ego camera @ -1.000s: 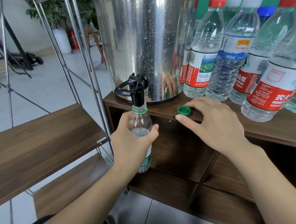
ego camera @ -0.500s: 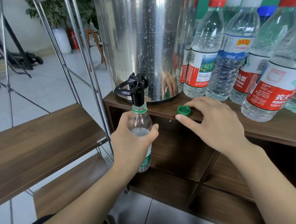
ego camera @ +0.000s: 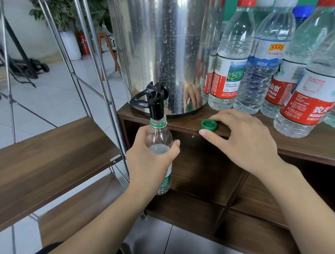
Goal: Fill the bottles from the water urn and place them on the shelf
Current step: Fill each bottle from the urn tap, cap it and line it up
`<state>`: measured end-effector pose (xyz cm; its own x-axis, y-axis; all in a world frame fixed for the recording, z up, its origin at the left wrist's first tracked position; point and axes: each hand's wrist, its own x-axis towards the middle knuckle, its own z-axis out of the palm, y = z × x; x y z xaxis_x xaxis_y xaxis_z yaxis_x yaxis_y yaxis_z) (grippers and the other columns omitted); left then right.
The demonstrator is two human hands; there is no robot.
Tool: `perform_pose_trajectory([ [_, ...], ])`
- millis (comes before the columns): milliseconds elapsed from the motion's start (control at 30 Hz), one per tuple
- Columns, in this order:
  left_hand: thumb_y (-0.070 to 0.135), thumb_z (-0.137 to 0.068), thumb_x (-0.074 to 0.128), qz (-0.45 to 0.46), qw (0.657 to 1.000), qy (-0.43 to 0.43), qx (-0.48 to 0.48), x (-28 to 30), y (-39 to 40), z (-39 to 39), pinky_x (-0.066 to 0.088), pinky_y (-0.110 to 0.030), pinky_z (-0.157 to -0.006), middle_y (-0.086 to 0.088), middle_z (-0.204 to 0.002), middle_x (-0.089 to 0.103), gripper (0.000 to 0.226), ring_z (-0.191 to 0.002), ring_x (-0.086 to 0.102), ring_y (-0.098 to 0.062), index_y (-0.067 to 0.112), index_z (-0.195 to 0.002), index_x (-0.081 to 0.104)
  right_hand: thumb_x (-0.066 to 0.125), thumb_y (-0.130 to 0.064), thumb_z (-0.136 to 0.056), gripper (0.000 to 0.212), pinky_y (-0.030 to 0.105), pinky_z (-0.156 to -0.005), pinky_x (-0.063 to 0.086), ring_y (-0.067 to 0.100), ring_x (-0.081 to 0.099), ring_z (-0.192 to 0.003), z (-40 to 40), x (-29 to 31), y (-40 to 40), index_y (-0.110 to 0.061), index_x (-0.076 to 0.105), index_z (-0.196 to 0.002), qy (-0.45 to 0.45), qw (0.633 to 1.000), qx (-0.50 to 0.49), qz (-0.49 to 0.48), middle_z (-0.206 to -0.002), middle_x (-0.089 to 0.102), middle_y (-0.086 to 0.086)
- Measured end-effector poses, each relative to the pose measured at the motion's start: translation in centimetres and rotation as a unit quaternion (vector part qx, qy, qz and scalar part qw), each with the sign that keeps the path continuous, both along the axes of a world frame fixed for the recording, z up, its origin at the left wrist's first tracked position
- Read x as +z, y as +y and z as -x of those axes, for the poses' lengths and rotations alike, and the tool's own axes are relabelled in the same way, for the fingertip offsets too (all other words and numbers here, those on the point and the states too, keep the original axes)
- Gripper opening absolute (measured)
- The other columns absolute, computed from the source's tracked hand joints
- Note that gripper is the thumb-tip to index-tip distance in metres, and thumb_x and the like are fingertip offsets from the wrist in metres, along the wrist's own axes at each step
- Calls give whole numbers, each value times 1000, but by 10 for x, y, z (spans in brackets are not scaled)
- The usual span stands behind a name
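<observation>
Gripping bottle [ego camera: 158, 144] under tap [ego camera: 156, 104]: left hand [ego camera: 150, 161] | right hand [ego camera: 244, 141] relaxed beside cap [ego camera: 209, 124]

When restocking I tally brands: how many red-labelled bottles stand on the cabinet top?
3. One red-labelled clear plastic bottle stands beside the shiny steel water urn; a second right of the blue-labelled bottle; a third nearest, far right. Others may be hidden.

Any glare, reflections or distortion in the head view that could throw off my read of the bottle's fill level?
Head view: the urn mirrors the right hand and neighbouring bottles; wide-angle lens bends the rack poles; the bottle is sharp, but the left hand hides it below the shoulder.
</observation>
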<state>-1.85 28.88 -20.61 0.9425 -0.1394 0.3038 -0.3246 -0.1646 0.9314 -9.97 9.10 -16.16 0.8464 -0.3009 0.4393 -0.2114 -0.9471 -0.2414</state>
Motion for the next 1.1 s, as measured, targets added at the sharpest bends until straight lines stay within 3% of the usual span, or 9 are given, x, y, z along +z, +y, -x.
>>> perform_pose_trajectory([
  [1100, 36, -76, 89, 0, 1000, -1, -5, 0, 0, 0, 49, -7, -73, 11, -97, 73, 43, -90, 70, -3, 27, -110, 64, 45, -72, -89, 58, 40, -101, 42, 15, 52, -124, 2, 3, 3, -33, 66, -126, 5, 1000, -6, -2, -132, 61, -12],
])
